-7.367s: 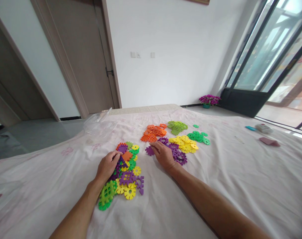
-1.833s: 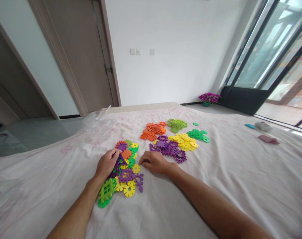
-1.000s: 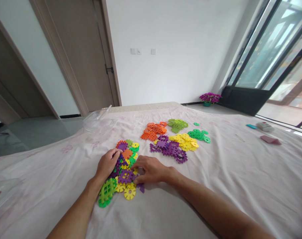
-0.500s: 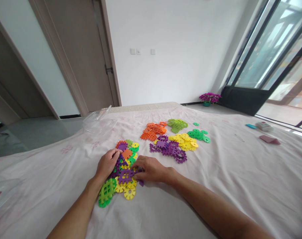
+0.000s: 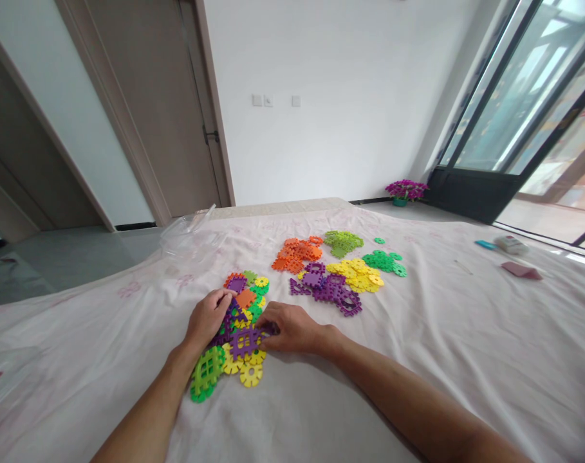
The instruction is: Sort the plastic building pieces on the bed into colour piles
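Observation:
A mixed pile of plastic interlocking pieces lies on the cloth between my hands. It holds an orange square piece (image 5: 246, 299), a purple window-shaped piece (image 5: 244, 342), yellow notched discs (image 5: 251, 374) and a light green grid piece (image 5: 209, 366). My left hand (image 5: 210, 316) rests against the pile's left side, fingers loosely extended over the pieces; its fingertips are partly hidden. On the right side, my right hand (image 5: 289, 328) is closed in a pinch on a small purple piece (image 5: 271, 328), just beside the window-shaped piece.
Beyond my hands lie heaps sorted by colour: orange pieces (image 5: 297, 254), light green pieces (image 5: 343, 242), green discs (image 5: 383, 260), yellow discs (image 5: 357, 275) and purple pieces (image 5: 333, 289). A clear plastic bag (image 5: 188, 235) sits at the far left. Small items, including a mauve cloth (image 5: 522, 270), lie at the right.
My right hand has lifted slightly, and the small purple piece has come up off the cloth between its fingers. The window-shaped piece has shifted a little. My left hand stays put.

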A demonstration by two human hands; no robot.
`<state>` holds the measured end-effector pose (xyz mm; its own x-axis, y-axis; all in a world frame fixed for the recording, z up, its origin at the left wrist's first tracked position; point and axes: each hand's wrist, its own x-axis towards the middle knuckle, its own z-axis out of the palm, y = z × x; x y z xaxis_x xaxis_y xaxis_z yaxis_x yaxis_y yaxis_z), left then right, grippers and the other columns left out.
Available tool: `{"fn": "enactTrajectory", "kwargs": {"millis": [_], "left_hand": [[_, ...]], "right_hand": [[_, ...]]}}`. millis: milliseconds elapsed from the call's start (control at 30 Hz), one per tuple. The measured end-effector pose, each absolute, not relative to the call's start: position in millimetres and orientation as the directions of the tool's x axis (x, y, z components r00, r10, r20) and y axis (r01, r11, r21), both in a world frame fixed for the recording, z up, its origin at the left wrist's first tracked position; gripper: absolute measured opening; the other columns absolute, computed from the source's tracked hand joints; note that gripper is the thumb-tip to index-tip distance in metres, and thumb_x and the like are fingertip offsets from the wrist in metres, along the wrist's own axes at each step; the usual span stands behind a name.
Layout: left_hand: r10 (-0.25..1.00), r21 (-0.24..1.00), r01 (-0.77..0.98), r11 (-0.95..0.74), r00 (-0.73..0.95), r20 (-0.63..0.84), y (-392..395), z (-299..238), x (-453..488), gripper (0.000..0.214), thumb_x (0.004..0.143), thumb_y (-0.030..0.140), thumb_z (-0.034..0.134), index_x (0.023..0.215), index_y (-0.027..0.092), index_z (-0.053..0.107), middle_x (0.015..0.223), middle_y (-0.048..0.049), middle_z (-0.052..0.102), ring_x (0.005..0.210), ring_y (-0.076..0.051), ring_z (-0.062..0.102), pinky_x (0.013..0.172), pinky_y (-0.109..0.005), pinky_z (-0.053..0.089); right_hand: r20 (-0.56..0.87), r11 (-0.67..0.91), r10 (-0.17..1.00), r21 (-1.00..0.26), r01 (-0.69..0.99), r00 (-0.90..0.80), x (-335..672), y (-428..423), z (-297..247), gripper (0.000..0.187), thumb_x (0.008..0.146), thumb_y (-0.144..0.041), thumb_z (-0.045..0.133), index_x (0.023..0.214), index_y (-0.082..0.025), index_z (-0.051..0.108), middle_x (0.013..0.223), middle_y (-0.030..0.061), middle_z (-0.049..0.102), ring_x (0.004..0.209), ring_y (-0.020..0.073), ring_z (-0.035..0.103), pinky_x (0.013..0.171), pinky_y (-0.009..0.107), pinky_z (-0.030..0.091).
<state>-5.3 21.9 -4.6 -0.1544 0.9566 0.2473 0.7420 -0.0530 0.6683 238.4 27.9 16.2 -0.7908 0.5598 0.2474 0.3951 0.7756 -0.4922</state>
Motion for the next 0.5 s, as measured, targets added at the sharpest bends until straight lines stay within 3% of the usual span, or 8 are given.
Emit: {"fn": "enactTrajectory", "kwargs": {"millis": [500], "left_hand": [[0.952,0.661,0.746,-0.082,-0.137,0.273,24.1,-7.5,-7.1,0.035,0.088,0.041,0.04,0.097,0.026,0.07,0.109,-0.0002,0.072,0.103,-0.019,0.064,0.091,-0.029,0.046]], "right_hand": [[0.28,0.649,0.714,-0.61,0.456,-0.641,239.1,36.1,9.4,0.028,0.071,-0.029,0.074,0.097,-0.019,0.067,0.087,0.0006,0.06,0.073,0.0112,0.053,0.065,0.021,0.04]]}}
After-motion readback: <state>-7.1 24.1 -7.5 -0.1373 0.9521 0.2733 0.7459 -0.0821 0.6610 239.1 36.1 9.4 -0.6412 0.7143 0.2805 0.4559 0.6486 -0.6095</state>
